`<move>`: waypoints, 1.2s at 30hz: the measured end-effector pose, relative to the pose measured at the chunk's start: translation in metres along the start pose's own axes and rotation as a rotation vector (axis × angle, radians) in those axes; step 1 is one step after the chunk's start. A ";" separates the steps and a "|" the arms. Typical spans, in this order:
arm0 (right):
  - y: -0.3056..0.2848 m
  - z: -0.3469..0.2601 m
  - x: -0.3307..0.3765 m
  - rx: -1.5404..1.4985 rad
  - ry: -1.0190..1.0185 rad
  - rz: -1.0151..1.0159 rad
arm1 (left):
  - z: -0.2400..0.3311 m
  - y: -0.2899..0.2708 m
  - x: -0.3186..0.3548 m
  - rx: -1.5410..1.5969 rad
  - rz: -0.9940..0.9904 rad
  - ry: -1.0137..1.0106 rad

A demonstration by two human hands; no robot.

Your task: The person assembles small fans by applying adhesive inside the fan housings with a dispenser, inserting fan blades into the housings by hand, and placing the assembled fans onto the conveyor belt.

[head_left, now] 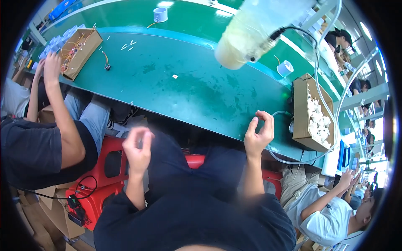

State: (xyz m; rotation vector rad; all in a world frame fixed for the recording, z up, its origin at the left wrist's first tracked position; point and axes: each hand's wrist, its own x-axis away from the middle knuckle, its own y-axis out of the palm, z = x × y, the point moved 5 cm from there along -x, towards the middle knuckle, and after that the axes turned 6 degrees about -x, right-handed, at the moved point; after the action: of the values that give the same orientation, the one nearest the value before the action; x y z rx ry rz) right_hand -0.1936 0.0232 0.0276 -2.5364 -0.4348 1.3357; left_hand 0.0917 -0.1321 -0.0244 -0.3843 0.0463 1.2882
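Observation:
My left hand [138,147] is over my lap, short of the bench's front edge. Its fingers are loosely curled and a little blurred, with the thumb apart; I see nothing in it. At the bench's front edge, my right hand [258,136] is raised with thumb and bent fingers apart, also holding nothing visible. Closest to it are a clear hose [279,112] and an open cardboard box [302,125] filled with white pieces [319,121]. A small pale scrap [175,76] lies on the green bench top [167,98].
A cloudy plastic-wrapped cylinder [240,48] with a cable hangs over the bench. White cups [160,15] [285,68] stand farther back. At left, a co-worker's hand [52,67] is by a box of wired parts [81,52]; a red stool [111,161] is below. Another person [326,213] sits at right.

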 end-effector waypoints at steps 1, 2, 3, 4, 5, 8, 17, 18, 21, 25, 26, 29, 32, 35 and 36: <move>0.001 -0.002 0.001 -0.002 -0.008 -0.010 | 0.024 -0.007 -0.013 -0.063 0.145 0.174; 0.001 -0.001 0.002 -0.012 0.015 -0.003 | 0.041 -0.006 -0.031 0.017 0.198 0.230; 0.001 0.001 0.003 -0.017 0.039 0.006 | 0.055 -0.001 -0.053 0.100 0.248 0.285; 0.001 0.005 0.002 -0.023 0.061 0.012 | 0.063 0.007 -0.078 0.081 0.268 0.347; 0.001 0.006 0.001 -0.009 0.045 0.002 | 0.068 0.018 -0.108 0.011 0.243 0.351; 0.002 0.003 0.003 -0.033 0.029 -0.006 | 0.077 0.059 -0.200 -0.300 0.158 0.525; 0.006 -0.005 0.002 0.009 -0.034 -0.026 | -0.020 0.134 -0.398 -0.897 0.122 0.416; 0.007 -0.006 0.001 0.004 -0.031 -0.033 | -0.032 0.134 -0.413 -0.862 0.090 0.365; 0.004 -0.005 0.002 0.020 -0.005 -0.040 | -0.034 0.152 -0.432 -0.746 0.011 0.466; 0.004 -0.005 0.000 0.011 -0.002 -0.048 | -0.033 0.162 -0.433 -0.751 0.024 0.461; 0.004 -0.005 0.000 0.014 -0.008 -0.040 | -0.030 0.163 -0.430 -0.778 0.047 0.436; 0.005 -0.003 -0.001 0.015 -0.010 -0.022 | 0.007 0.158 -0.400 -0.517 0.237 0.544; 0.006 -0.005 -0.002 -0.022 -0.052 -0.014 | 0.055 0.131 -0.355 -0.340 0.354 0.615; 0.003 -0.002 -0.002 -0.057 -0.024 -0.029 | 0.115 0.104 -0.290 -0.100 0.340 0.580; 0.003 -0.002 -0.002 -0.078 -0.012 -0.035 | 0.128 0.090 -0.258 0.006 0.300 0.497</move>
State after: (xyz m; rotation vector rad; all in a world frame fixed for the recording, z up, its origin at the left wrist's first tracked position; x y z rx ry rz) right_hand -0.1923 0.0196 0.0291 -2.5718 -0.5420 1.3474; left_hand -0.0903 -0.3112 0.1363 -0.7055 0.5444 1.4587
